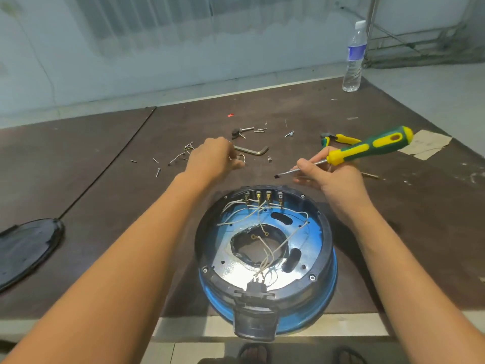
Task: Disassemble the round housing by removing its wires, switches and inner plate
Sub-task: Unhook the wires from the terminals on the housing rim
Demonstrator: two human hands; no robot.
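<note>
— At the near edge of the table, what is seen through the head camera?

— A round housing is seen lying open side up between the two forearms. Its black rim and blue wall are visible, and a black socket is fixed at its near side.

— What is found inside it?

— A shiny inner plate with a ragged central hole is seated in it. White wires are draped loosely across the plate. A row of switches is mounted at the far rim.

— How are the hands held?

— The left hand is held beyond the housing with fingers curled. A small metal piece shows at its fingertips, but whether it is gripped cannot be told. The right hand is wrapped round a screwdriver at the shaft just below the green and yellow handle, with the flat tip pointed left, above the table.

— What else is laid out?

— Screws are scattered by the left hand, and a hex key lies just beside it. Yellow-handled pliers are partly hidden behind the screwdriver. A black cover lies far left, and a water bottle stands at the far edge.
</note>
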